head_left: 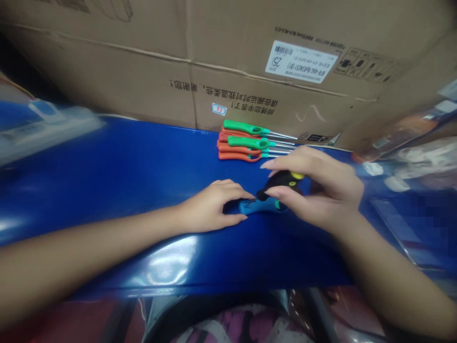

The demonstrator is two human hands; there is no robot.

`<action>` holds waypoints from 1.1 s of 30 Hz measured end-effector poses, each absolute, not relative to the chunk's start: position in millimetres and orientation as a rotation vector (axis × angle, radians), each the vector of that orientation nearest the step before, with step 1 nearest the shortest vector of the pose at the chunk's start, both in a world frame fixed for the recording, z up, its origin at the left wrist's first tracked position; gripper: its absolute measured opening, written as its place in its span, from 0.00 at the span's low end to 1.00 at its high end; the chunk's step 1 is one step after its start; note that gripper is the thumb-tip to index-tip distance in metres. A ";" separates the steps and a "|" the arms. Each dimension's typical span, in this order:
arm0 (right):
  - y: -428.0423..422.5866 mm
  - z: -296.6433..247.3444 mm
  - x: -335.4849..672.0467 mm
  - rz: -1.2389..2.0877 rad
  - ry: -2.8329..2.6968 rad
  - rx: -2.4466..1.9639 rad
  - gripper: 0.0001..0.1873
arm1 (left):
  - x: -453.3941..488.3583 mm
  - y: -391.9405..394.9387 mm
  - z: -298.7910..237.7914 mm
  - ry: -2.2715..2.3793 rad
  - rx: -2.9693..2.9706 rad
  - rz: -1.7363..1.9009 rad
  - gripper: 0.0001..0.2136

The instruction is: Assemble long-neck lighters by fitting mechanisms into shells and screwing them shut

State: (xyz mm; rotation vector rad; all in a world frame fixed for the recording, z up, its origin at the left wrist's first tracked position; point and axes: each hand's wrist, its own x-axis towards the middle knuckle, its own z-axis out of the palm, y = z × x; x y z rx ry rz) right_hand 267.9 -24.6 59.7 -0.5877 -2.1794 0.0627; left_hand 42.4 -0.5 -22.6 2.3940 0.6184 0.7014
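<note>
My right hand (314, 188) is curled around a black tool handle with a yellow end (282, 181), fingers closed on it. My left hand (212, 207) rests on the blue table (117, 176), its fingers pinched on the end of a light blue handle (255, 206) that lies flat under the black one. The two handles touch or cross between my hands. A small pile of screwdrivers (250, 142) with green and orange handles lies just beyond my hands, metal shafts pointing right.
A large cardboard box (200, 62) with a white label (302, 62) stands along the back of the table. Blurred packaged goods lie at the left (43, 124) and right (410, 138) edges. The table's near edge runs just above my lap.
</note>
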 end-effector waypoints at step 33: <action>-20.3 56.2 266.0 0.127 -2.140 -0.525 0.17 | 43.5 -0.3 -22.5 0.619 2.388 0.719 0.15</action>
